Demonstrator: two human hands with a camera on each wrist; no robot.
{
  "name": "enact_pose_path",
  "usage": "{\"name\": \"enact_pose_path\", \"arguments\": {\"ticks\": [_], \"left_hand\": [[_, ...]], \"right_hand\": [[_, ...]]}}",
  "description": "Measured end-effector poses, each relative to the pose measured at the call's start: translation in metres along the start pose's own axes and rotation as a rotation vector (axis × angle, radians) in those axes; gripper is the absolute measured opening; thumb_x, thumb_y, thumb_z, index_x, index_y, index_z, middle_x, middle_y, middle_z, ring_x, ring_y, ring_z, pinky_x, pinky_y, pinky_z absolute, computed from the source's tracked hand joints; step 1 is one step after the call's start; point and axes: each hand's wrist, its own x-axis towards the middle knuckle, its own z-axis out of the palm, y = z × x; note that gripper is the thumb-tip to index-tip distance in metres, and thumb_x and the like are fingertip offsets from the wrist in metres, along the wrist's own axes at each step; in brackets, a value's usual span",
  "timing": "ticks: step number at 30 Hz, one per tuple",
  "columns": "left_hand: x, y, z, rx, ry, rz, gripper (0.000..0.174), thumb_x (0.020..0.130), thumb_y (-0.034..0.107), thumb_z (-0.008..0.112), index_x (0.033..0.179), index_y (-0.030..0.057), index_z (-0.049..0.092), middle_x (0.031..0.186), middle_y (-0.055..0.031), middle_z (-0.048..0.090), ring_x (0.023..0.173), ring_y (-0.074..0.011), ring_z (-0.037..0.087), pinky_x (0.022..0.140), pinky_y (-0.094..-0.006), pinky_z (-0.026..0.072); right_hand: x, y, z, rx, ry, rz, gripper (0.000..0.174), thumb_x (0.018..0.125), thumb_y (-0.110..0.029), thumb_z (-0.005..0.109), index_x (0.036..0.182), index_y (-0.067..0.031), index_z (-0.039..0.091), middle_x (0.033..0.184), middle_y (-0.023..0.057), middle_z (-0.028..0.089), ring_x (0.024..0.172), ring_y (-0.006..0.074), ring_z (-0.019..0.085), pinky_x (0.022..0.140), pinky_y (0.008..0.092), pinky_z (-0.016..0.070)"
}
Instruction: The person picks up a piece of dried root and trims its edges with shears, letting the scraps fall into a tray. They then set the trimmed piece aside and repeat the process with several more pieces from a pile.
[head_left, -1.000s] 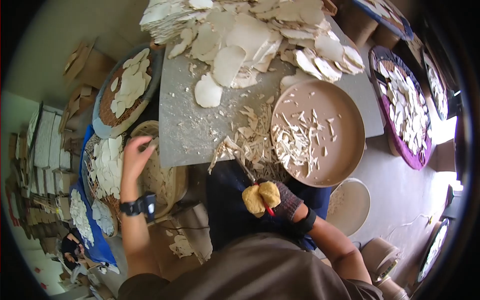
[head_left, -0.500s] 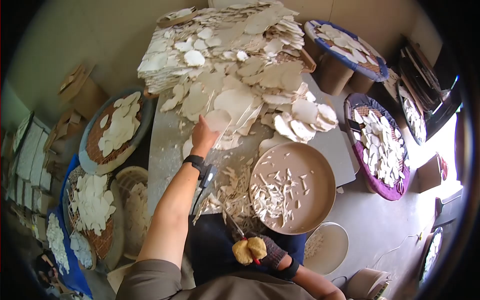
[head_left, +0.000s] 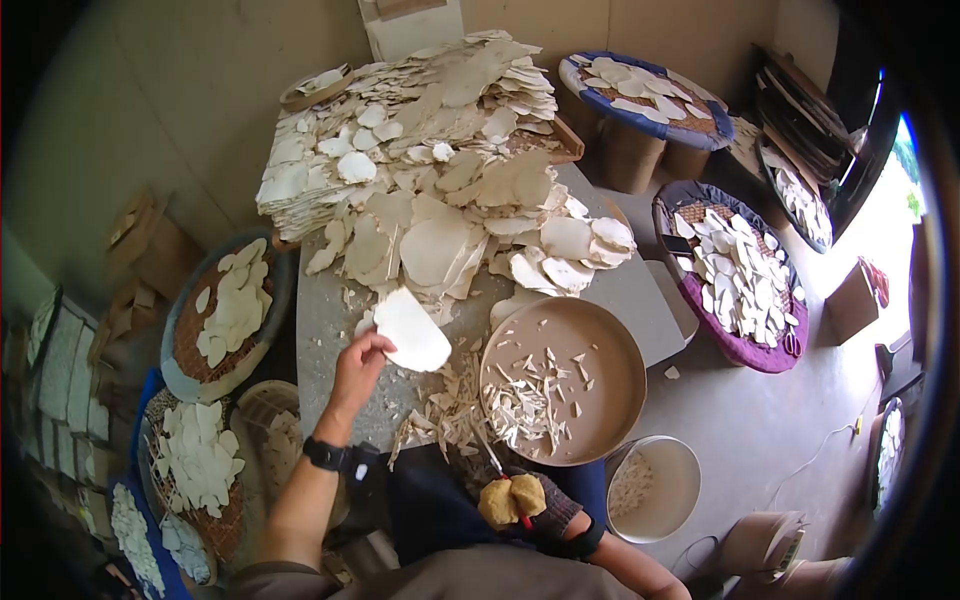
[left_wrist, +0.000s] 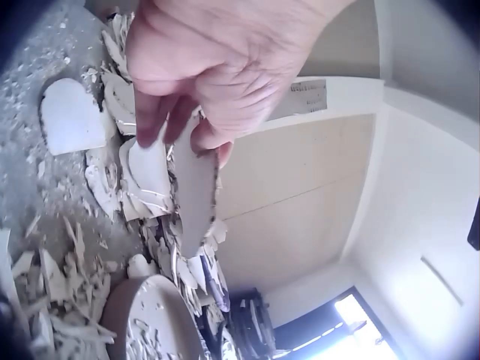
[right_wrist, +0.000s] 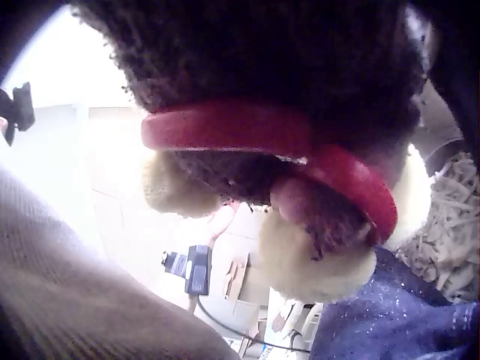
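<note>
In the head view my left hand (head_left: pixel 360 372) pinches a flat white slice (head_left: pixel 411 331) by its left edge, above the grey table (head_left: pixel 318 345). The left wrist view shows this slice (left_wrist: pixel 196 184) nearly edge-on under the thumb and fingers of my left hand (left_wrist: pixel 217 75). My gloved right hand (head_left: pixel 553 507) grips red-handled scissors (head_left: pixel 492 458) over the lap, with yellow padding (head_left: pixel 511 500) around the handles. In the right wrist view the red handle loops (right_wrist: pixel 225 126) lie against the dark glove of my right hand (right_wrist: pixel 277 67).
A round brown tray (head_left: pixel 610 370) with cut strips stands at the table's front right, loose strips (head_left: pixel 440 410) beside it. Piled slices (head_left: pixel 400 120) fill the table's back. A white bucket (head_left: pixel 678 490) stands right of my lap; baskets of slices (head_left: pixel 735 270) stand on both sides.
My left hand went from the left side to the slices on the table, took hold of one, and has drawn it back toward me. The right hand still holds the scissors over the lap.
</note>
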Motion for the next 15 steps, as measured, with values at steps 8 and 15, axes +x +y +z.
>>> {"name": "enact_pose_path", "arguments": {"ticks": [8, 15], "left_hand": [[-0.084, 0.1, 0.045, -0.651, 0.19, -0.527, 0.03, 0.08, -0.003, 0.052, 0.11, 0.0016, 0.05, 0.099, -0.0074, 0.058, 0.091, -0.0144, 0.058, 0.081, -0.0259, 0.0482], [-0.13, 0.151, 0.085, -0.735, 0.199, -0.416, 0.058, 0.079, -0.007, 0.053, 0.132, -0.0009, 0.03, 0.123, -0.016, 0.05, 0.111, -0.0201, 0.052, 0.095, -0.0333, 0.0423]], "right_hand": [[-0.026, -0.002, -0.027, -0.594, 0.087, -0.452, 0.028, 0.077, -0.013, 0.062, 0.103, -0.0048, 0.058, 0.1, 0.012, 0.062, 0.091, 0.0254, 0.06, 0.079, 0.0326, 0.0467], [-0.031, 0.054, -0.055, -0.238, 0.119, -0.218, 0.033, 0.077, -0.018, 0.064, 0.107, -0.0063, 0.058, 0.106, 0.0115, 0.06, 0.099, 0.028, 0.056, 0.086, 0.0364, 0.0442]]}}
